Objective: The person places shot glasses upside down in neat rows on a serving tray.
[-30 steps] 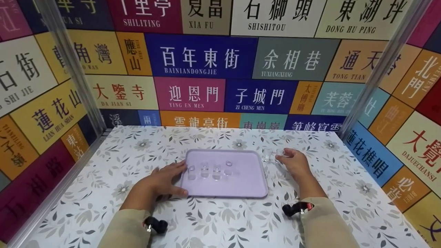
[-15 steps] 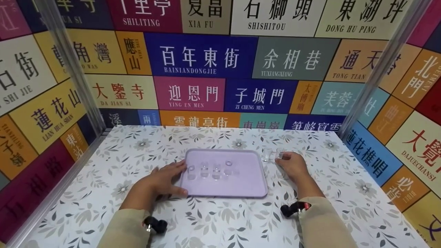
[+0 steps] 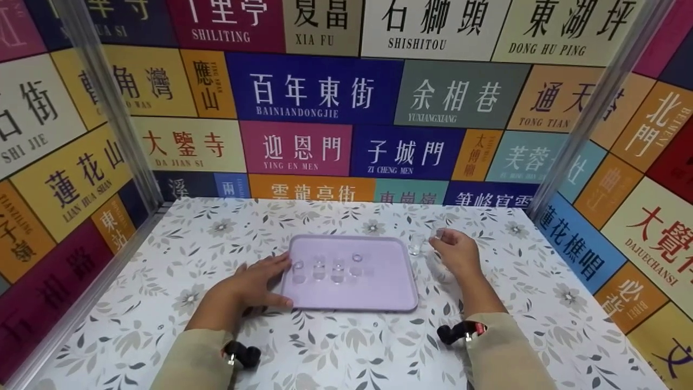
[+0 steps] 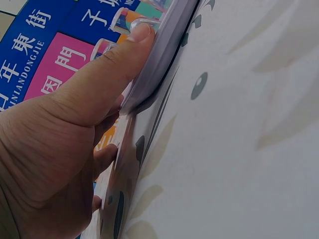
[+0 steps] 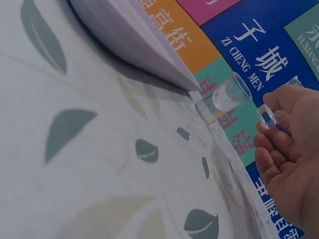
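Observation:
A lilac tray (image 3: 352, 298) lies on the table with several small clear shot glasses (image 3: 338, 271) standing on its left and middle. My left hand (image 3: 254, 284) rests against the tray's left edge, fingers spread along it. In the left wrist view the left thumb (image 4: 112, 67) lies on the rim, near the glasses. My right hand (image 3: 459, 253) pinches a clear shot glass (image 5: 266, 115) between thumb and fingers, just above the table; the fingers hide part of it. Another clear shot glass (image 3: 416, 245) stands upright on the table between that hand and the tray's right edge.
The table (image 3: 346, 346) has a white cover with a leaf and flower print. Walls covered in coloured sign panels (image 3: 319, 89) enclose it at the back and both sides. Clear upright corner strips (image 3: 574, 130) stand at the back corners.
The right hand has lifted its shot glass slightly off the table. The left hand stays on the tray edge, and the glasses on the tray have not moved.

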### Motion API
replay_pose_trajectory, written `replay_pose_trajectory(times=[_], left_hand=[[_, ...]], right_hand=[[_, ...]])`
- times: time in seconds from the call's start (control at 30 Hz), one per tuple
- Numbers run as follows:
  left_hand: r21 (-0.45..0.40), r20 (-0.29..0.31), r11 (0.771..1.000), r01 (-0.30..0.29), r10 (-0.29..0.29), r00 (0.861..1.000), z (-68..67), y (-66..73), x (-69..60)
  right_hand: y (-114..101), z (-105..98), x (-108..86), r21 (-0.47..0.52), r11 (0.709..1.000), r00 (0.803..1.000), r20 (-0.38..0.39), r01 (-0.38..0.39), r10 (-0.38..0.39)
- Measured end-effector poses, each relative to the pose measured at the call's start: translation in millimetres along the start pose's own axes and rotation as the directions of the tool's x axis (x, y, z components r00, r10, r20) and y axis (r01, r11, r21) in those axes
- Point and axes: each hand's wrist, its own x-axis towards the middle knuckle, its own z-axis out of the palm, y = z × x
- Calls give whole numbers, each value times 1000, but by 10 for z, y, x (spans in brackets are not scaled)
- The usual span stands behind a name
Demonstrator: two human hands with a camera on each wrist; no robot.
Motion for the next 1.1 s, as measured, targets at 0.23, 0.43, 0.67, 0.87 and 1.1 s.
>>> replay_pose_trajectory(times=[0.23, 0.43, 0.67, 0.87, 1.1], left_hand=[[-5, 7, 1000, 16, -16, 1000, -13, 22, -5], [-9, 7, 1000, 14, -14, 1000, -23, 36, -20], [-6, 6, 1000, 22, -22, 1000, -12, 33, -10], [-12, 13, 1000, 29, -29, 1000, -8, 21, -3], [-14, 12, 1000, 17, -17, 1000, -11, 5, -3]], right_hand=[[-215, 63, -113, 42, 996, 996, 6, 84, -84], [-330, 127, -187, 66, 988, 990, 20, 137, -139], [-401, 196, -243, 101, 981, 985, 42, 165, -169], [-437, 258, -316, 124, 979, 984, 59, 162, -170], [-485, 346, -426, 111, 979, 978, 101, 171, -182]])
